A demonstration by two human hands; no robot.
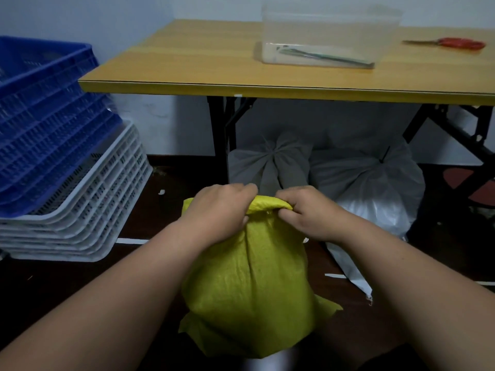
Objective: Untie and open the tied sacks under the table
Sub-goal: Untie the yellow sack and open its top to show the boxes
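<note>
One bulging yellow woven sack (249, 290) upright on the dark floor (53, 285) nearest, gathered neck pinched by left hand (219, 210) and right hand (308, 214). Beyond, two tied grey-white sacks (270, 162) (375, 178) beneath the wooden folding table (187, 60); one clear plastic box (329, 36) and one pair of red-handled scissors (452, 43) near its far edge.

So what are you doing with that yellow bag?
A person is working at the gathered neck of a yellow woven sack on the floor in front of the table. The left hand and the right hand both grip the bunched top, which looks closed. Two grey tied sacks wait under the table. Red-handled scissors lie on the tabletop.
</note>
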